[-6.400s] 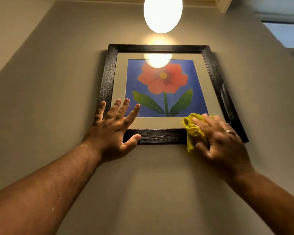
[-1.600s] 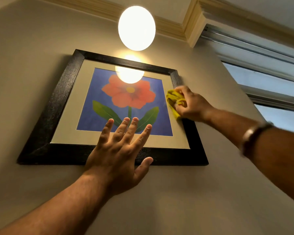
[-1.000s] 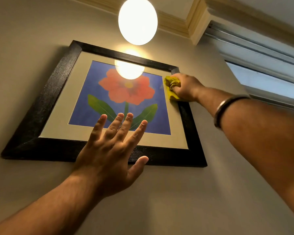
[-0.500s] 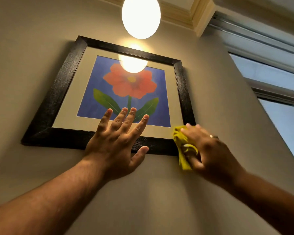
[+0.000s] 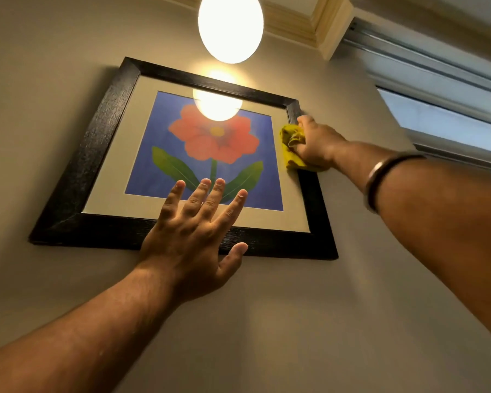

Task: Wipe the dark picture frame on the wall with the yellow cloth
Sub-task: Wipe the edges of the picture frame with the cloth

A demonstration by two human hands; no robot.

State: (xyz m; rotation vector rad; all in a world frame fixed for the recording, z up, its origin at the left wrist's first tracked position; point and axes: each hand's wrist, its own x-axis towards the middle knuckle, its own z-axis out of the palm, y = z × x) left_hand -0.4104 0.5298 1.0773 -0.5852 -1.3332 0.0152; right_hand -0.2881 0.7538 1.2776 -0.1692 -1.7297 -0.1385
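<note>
Since half a second ago the right hand (image 5: pixel 316 144) has climbed from the frame's lower right corner to its upper right side. The dark picture frame (image 5: pixel 77 177) hangs on the wall (image 5: pixel 267 321) under a glowing lamp (image 5: pixel 230 26). The left hand (image 5: pixel 190 239) lies flat across the bottom rail, fingers spread, holding nothing. The right hand's fingers clench the bunched yellow cloth (image 5: pixel 291 146), which bulges out on their left and presses against the frame's right rail.

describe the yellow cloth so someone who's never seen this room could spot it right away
Find the dark frame on the wall under the round lamp. On its right side, near the top corner, the right hand presses a bunched cloth, the only bright yellow thing there.
</note>
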